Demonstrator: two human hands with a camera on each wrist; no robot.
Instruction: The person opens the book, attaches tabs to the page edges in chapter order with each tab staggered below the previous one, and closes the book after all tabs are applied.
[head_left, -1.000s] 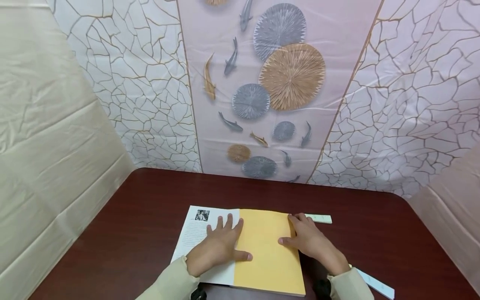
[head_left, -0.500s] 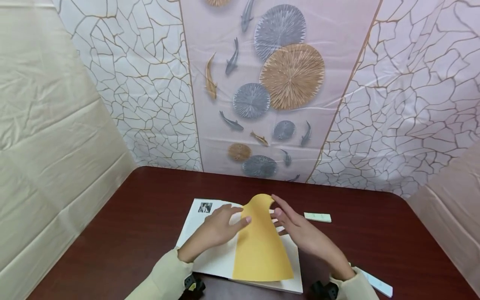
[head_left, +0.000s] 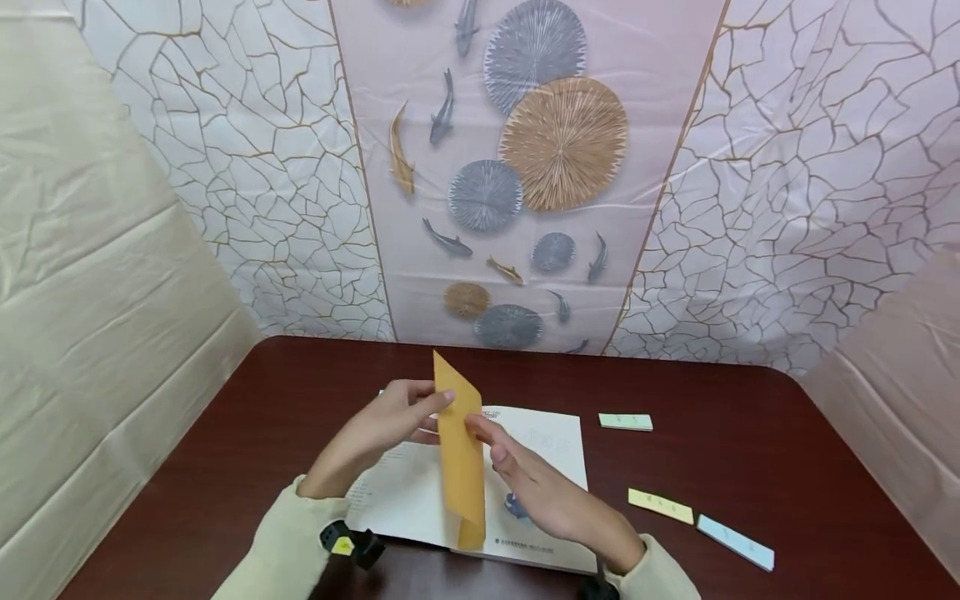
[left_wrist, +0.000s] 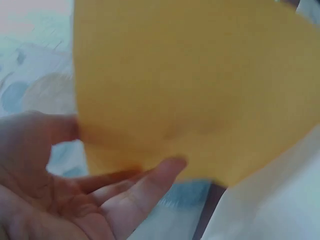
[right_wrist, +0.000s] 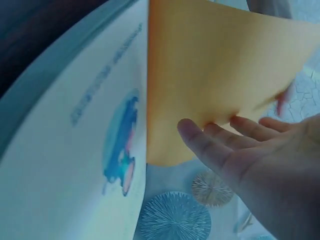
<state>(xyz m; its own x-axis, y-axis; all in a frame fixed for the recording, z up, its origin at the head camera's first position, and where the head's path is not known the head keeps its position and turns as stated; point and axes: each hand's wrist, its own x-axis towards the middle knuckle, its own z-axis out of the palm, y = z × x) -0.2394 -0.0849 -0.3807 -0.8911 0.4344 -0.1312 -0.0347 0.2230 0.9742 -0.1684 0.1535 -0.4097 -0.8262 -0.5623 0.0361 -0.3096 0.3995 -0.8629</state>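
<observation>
An open book [head_left: 536,467] lies on the dark red table, with one yellow page [head_left: 459,442] standing up along its middle. My left hand [head_left: 382,421] holds that page near its free edge, the thumb on one side and fingers reaching behind it. In the left wrist view the yellow page [left_wrist: 195,75] fills most of the picture above the thumb. My right hand [head_left: 547,492] has its fingers stretched out, the tips touching the page's right face. The right wrist view shows these fingers [right_wrist: 210,150] against the yellow sheet, beside a printed white page [right_wrist: 75,165].
Three paper strips lie right of the book: a green strip [head_left: 626,422], a yellow strip [head_left: 661,506] and a blue strip [head_left: 736,542]. A patterned cloth [head_left: 510,167] hangs behind the table [head_left: 712,417].
The yellow page lay flat on the right, then curled up, and now stands upright at the middle. The right hand moved left with it; the left hand now holds it. A printed page shows beneath.
</observation>
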